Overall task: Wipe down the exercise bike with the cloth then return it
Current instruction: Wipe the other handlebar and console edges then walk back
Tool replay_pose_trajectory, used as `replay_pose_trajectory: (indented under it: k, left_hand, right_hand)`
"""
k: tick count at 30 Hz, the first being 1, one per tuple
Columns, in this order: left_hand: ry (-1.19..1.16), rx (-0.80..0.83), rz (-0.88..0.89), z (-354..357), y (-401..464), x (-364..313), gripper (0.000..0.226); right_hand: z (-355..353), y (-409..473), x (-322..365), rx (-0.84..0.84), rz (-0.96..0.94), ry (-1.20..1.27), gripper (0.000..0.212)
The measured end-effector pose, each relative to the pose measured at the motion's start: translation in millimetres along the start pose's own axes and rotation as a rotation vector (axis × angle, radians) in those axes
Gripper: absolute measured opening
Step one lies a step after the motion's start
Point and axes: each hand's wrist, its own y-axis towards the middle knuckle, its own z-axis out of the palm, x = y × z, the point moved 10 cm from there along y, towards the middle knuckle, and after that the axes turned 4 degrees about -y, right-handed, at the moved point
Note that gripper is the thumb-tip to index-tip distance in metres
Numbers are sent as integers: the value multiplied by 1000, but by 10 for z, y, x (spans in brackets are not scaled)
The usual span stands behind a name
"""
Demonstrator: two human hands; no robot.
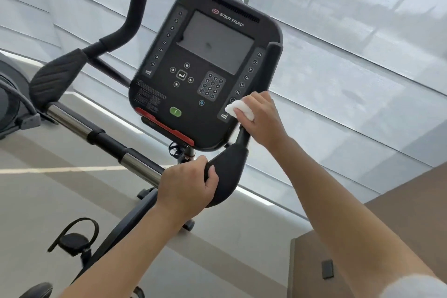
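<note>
Right now the right hand (262, 120) has its grip bunched around the white cloth (238, 109), pressing it to the exercise bike's console (205, 68) at the lower right edge, while the left hand (189, 186) wraps the black handlebar pad (228, 172).

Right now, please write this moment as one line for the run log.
stage: wiping | right hand: holds white cloth at console lower right edge | left hand: grips handlebar pad | cloth return: not yet done
</note>
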Motion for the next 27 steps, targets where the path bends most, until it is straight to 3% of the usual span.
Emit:
replay_pose_trajectory:
  k: [5, 12, 17, 23, 27]
  left_hand:
    - [-3, 12, 13, 6, -3, -3, 38]
    - [-7, 65, 7, 12, 1, -3, 38]
    - [-23, 63, 42, 11, 2, -19, 36]
    - [-35, 106, 75, 41, -20, -18, 28]
    - [-41, 101, 83, 32, -40, -38, 28]
  right_hand:
    - [36, 84, -121, -6, 192, 12, 19]
    - [129, -501, 327, 61, 308, 156, 21]
    - [-46, -884, 464, -34, 541, 352, 27]
    - [-148, -1588, 984, -80, 534, 433, 24]
    - [-219, -1810, 858, -117, 622, 467, 25]
